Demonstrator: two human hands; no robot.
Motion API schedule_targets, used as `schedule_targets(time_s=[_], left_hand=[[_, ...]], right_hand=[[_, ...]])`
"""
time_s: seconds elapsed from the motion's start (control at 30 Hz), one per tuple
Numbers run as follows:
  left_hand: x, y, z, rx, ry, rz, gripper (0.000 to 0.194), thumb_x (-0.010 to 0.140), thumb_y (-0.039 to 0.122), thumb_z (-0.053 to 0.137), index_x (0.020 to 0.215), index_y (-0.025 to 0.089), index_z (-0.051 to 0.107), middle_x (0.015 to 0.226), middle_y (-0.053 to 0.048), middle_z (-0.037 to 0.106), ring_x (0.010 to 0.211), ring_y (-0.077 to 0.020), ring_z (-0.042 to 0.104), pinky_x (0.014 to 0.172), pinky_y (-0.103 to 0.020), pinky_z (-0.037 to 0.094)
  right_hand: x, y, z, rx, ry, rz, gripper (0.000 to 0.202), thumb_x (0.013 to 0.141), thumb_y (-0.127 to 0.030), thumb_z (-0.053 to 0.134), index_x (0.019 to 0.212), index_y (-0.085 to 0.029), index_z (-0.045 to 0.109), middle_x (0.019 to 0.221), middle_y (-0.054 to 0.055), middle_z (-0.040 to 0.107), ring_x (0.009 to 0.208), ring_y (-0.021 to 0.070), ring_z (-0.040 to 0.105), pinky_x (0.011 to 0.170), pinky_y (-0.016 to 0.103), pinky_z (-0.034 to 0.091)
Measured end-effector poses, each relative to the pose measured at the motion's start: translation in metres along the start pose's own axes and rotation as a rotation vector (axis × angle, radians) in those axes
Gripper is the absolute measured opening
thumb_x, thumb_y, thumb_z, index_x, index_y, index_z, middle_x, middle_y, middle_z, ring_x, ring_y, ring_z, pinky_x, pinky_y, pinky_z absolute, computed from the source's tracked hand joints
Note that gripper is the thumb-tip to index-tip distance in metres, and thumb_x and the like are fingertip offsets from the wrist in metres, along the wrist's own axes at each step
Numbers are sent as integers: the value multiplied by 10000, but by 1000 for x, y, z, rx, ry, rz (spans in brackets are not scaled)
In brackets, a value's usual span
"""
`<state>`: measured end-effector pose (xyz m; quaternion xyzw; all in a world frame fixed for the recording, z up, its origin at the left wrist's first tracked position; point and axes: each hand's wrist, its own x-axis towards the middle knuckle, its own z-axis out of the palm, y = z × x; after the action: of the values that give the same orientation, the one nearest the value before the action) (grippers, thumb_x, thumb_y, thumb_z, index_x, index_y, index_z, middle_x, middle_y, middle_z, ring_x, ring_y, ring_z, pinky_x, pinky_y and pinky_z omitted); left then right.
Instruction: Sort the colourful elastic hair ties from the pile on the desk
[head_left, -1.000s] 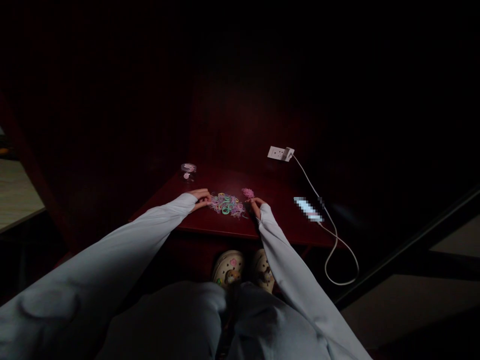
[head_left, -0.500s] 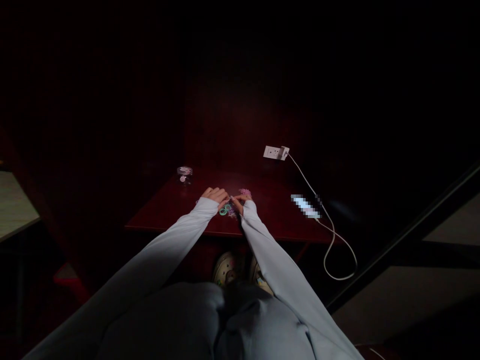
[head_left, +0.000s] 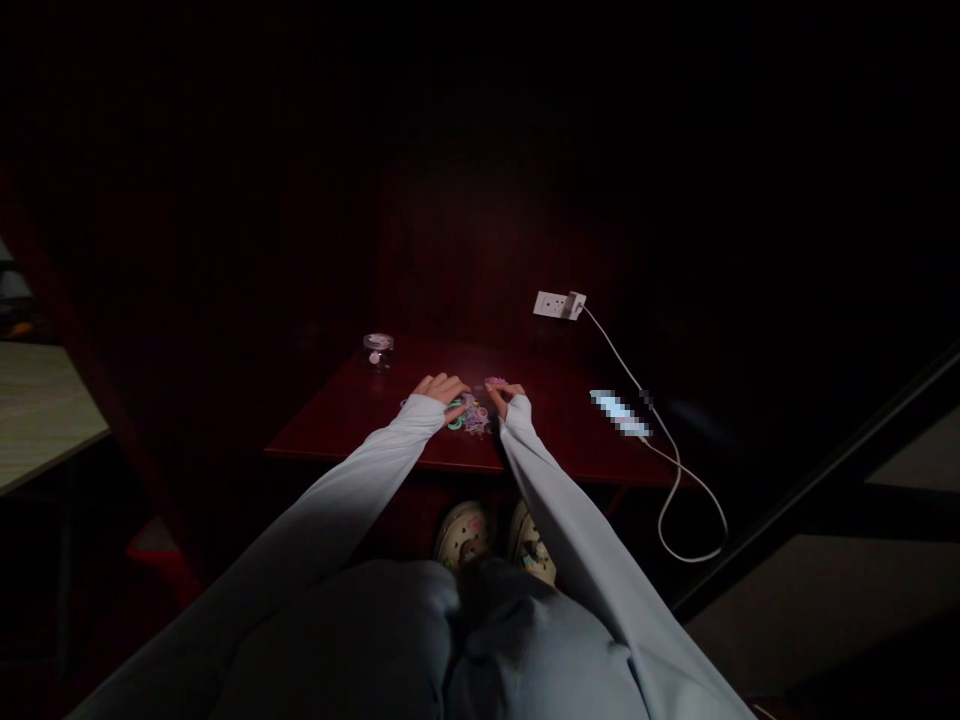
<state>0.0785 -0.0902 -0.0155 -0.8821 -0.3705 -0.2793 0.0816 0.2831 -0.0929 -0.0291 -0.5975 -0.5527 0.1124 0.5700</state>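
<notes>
A small pile of purple, pink and green rings that look like hair ties (head_left: 472, 415) lies on the dark red table. My left hand (head_left: 441, 388) rests at the pile's left side, its fingers stretched out and its thumb apart over the rings. To the right, my right hand (head_left: 510, 396) has thumb and forefinger pinched together; what is between them, if anything, is too small to make out. Just behind those fingertips is a separate pink clump of rings (head_left: 496, 381), partly covered by the hand.
A clear round tub (head_left: 378, 350) stands at the table's back left. On the right lies a blurred-out phone (head_left: 619, 412), its white cable (head_left: 677, 470) running to a charger in the wall socket (head_left: 559, 305). The table's front edge (head_left: 382, 461) is just before my forearms.
My hands, together over the pile before, have come apart. The right hand moved to the right towards the pink clump, and more of the pile shows between them. The view has shifted slightly.
</notes>
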Motion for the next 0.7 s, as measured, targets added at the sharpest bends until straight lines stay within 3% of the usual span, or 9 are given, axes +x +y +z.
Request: schedule_targets(time_s=[0.13,0.37,0.57,0.7], left_hand=[[-2,2,-2,-32,42,-41,277,1005,365,635,1250,256,706,1273,-60,750,1143,-288,623,946,-400,438],[-2,1,8,-57,77,-98,253,990,356,639,1201,246,726,1239,-65,754,1137,-297,616,978,-429,455],[-7,-3,10,-118,146,-206,224,941,346,685,1149,273,726,1249,-59,750,1193,-329,591,1033,-487,468],[-10,-8,13,-172,250,-369,239,946,351,675,1161,254,709,1448,-87,655,1341,-343,538,1112,-511,485]], right_hand=[[19,6,-9,-104,97,59,257,850,-402,726,829,-166,824,899,59,633,850,207,606,830,323,489],[41,18,-16,-248,93,61,280,879,-427,678,836,-168,776,963,66,652,896,205,596,850,309,465],[24,10,-17,-387,127,90,346,990,-404,522,1018,-161,767,1064,99,687,982,210,623,871,286,470],[2,-3,-19,-570,55,230,299,1021,-273,467,1122,-166,728,999,100,715,946,215,662,849,299,466]])
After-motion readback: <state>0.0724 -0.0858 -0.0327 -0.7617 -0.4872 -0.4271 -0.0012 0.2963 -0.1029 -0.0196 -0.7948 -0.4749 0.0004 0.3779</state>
